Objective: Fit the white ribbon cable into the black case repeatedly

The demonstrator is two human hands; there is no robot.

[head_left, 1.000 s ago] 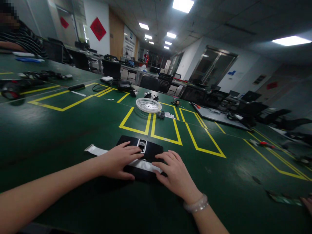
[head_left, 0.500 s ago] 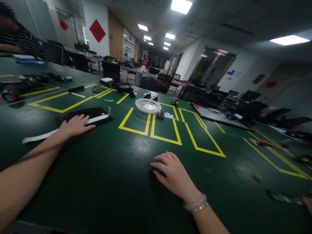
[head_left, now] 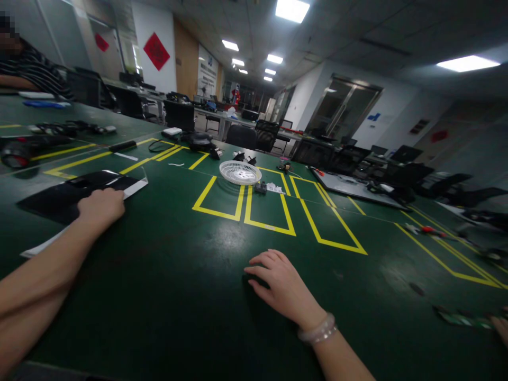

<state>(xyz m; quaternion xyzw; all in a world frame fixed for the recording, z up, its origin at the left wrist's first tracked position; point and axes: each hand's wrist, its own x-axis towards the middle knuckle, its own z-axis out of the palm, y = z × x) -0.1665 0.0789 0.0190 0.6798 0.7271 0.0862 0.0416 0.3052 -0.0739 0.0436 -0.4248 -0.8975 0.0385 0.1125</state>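
Observation:
My left hand [head_left: 102,207] is closed at the near edge of a flat black piece [head_left: 51,197], its fingers curled onto it. A white strip [head_left: 135,188] runs along that piece, and its other end [head_left: 43,243] comes out beside my left forearm. On the green table [head_left: 190,307] rests my right hand [head_left: 278,280], palm down, fingers apart and slightly bent, holding nothing. A beaded bracelet circles the right wrist. Beyond both hands stands a round white basket [head_left: 239,173].
Yellow tape rectangles [head_left: 270,227] mark the table. A small dark part [head_left: 261,187] lies by the basket. Black devices and cables [head_left: 71,127] are at the left, a grey board [head_left: 353,188] at the right. Another person [head_left: 35,69] sits at the far left; a hand [head_left: 500,325] shows at the right edge.
My left hand has gone from spread flat to closed. The black piece and white strip have shifted left, with the piece's surface now creased or lifted. My right hand has stayed put.

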